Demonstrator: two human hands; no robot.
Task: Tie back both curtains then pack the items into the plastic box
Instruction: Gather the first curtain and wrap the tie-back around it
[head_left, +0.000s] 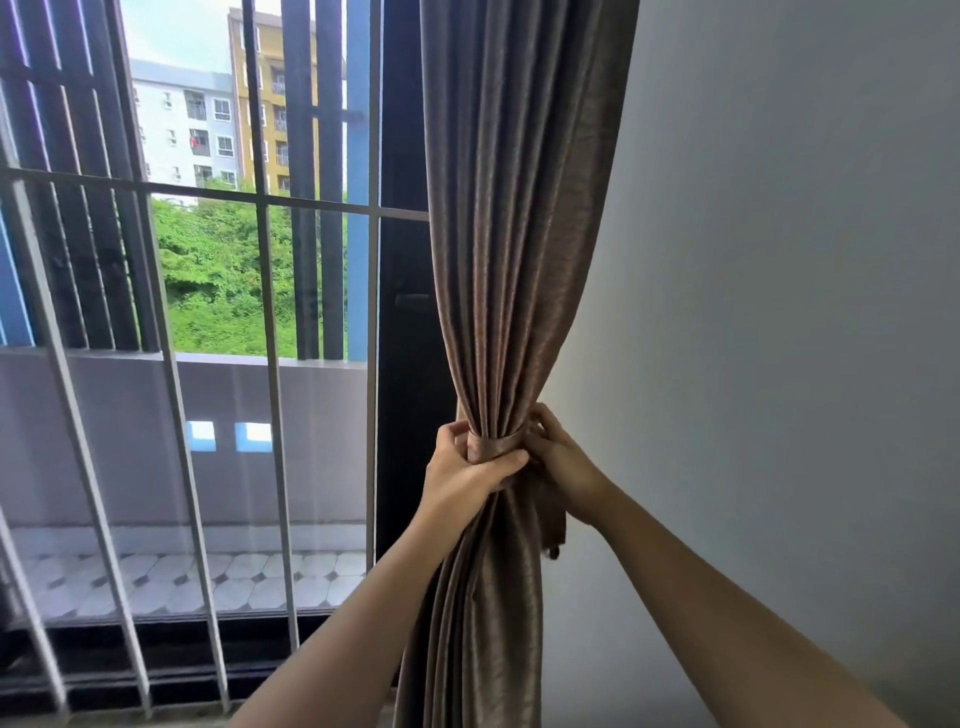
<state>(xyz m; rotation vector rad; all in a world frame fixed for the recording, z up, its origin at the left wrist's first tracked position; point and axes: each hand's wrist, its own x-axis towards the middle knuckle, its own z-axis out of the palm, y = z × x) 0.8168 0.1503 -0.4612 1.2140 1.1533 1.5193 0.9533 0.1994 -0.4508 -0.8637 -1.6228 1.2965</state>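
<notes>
Curtain (514, 234) between left grip (467, 470), right grip (563, 462)

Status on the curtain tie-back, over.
Left hand grips gathered brown curtain. Right hand pinches tieback band. Band wrapped round; fastening hidden. Nothing blocking.

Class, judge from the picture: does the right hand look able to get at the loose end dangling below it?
Probably yes: the loose end hangs just under the right hand, nothing between them, though it holds the tie-back round the curtain.
</notes>
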